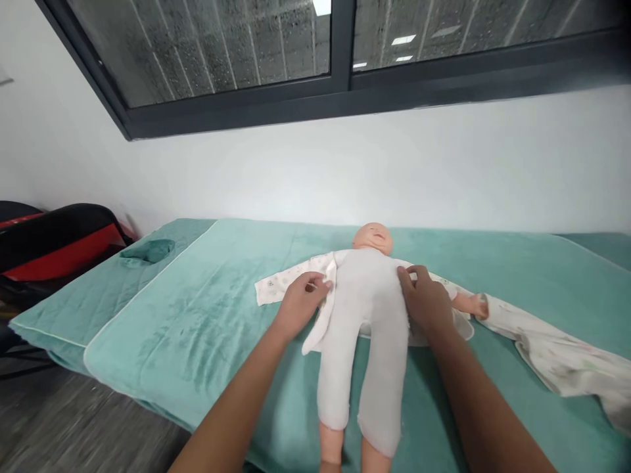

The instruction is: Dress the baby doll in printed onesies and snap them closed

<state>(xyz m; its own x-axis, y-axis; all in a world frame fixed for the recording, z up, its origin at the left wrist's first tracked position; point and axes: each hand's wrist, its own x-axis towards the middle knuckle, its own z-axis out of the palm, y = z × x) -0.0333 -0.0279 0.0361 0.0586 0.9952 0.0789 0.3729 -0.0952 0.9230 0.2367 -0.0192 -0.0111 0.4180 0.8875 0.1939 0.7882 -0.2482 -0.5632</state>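
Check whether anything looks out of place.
The baby doll lies on an open printed garment, flaps splayed unevenly; left hand grips one flap, right hand rests at its side. Another printed cloth lies crumpled beside it.

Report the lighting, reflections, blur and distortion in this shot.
Head view: soft, even light, faint shadows beside the doll and under both forearms; ceiling lights reflect in the dark window; the wide lens bows the window frame and mat edge; floor at lower left smeared; left hand, right hand sharp.

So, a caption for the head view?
Left hand pinches a printed white garment under a white-bodied baby doll; right hand touches its side.
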